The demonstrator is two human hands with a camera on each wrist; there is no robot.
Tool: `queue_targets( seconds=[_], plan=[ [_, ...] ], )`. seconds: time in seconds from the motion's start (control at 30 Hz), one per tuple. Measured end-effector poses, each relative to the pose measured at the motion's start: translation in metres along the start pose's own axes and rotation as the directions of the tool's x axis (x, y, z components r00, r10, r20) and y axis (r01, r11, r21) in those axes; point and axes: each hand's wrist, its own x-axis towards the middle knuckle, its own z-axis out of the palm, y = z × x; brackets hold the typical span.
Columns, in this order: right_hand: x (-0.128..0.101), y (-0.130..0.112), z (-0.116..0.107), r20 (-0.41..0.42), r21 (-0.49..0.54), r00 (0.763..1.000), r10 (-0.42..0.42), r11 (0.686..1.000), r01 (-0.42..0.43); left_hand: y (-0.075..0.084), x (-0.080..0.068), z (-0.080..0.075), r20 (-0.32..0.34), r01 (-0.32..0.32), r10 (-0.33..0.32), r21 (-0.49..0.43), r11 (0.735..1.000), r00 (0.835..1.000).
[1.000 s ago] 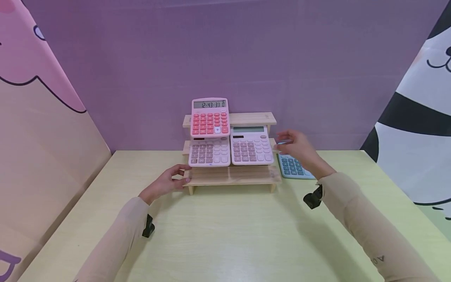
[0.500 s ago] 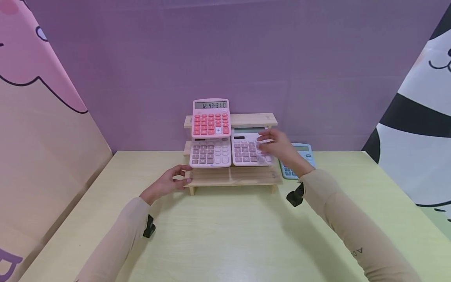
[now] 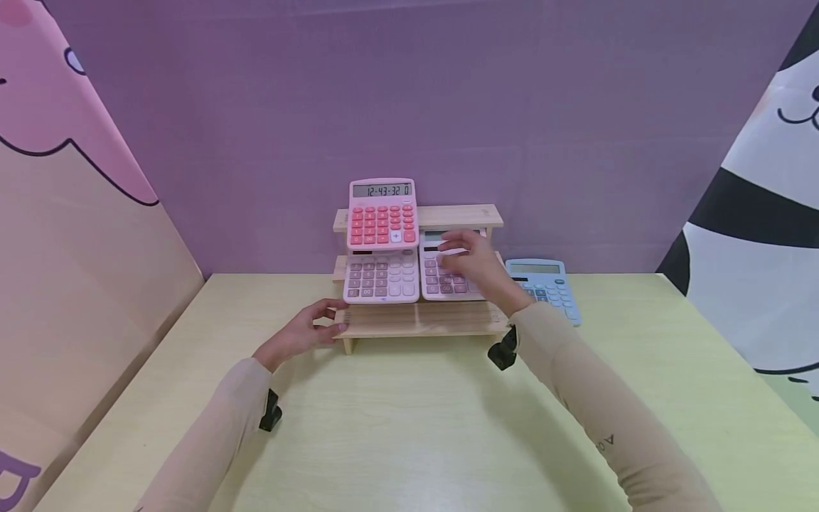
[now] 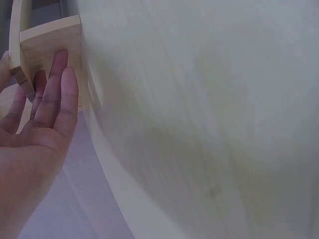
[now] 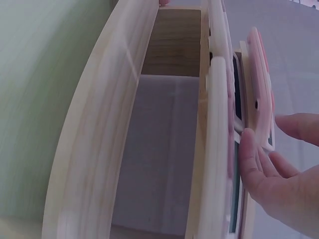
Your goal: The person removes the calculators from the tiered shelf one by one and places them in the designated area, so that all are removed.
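Note:
My left hand (image 3: pixel 301 333) holds the left end of a wooden tiered stand (image 3: pixel 422 320) at its lowest board. In the left wrist view, its fingers (image 4: pixel 59 84) reach under the board's end against the side piece. My right hand (image 3: pixel 476 263) hovers over the right-hand pale lilac calculator (image 3: pixel 441 289), thumb and fingers apart with nothing between them. Left of it leans another pale lilac calculator (image 3: pixel 382 279), its top hidden behind a pink calculator (image 3: pixel 382 213) on the tier above. In the right wrist view, the fingertips are near the pink calculator's (image 5: pixel 259 84) edge.
A light blue calculator (image 3: pixel 544 269) lies on the table (image 3: pixel 409 427) right of the stand, partly covered by my right forearm. A purple cloth backdrop (image 3: pixel 409 107) rises behind. Printed cartoon panels flank the table.
My right hand has moved left from above the blue calculator to over the right lilac calculator, uncovering more of the blue one. The left hand stays at the stand's end.

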Motion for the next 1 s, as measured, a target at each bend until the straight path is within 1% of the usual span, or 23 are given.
queue_targets(
  seconds=[0.2,0.6,0.73,0.83,1.0],
  plan=[
    [0.008,-0.002,0.014,-0.029,0.032,1.000,-0.010,0.999,0.011,0.002,-0.002,0.000,0.004,-0.006,0.006,-0.002,1.000,1.000],
    [0.020,-0.007,0.035,-0.067,0.162,0.998,-0.011,0.987,0.021,-0.001,0.000,0.000,-0.008,0.005,-0.005,0.001,1.000,1.000],
    [0.023,-0.007,0.040,-0.076,0.203,0.997,-0.018,0.979,0.033,-0.001,0.000,0.000,-0.009,0.005,-0.005,-0.003,1.000,1.000],
    [0.024,-0.007,0.042,-0.079,0.221,0.997,-0.019,0.975,0.036,-0.002,0.000,0.000,-0.003,-0.008,0.007,-0.008,1.000,1.000],
    [0.025,-0.008,0.046,-0.086,0.252,0.996,0.004,0.968,0.018,-0.002,0.001,-0.001,0.000,-0.015,0.015,-0.008,1.000,1.000]
  ],
)
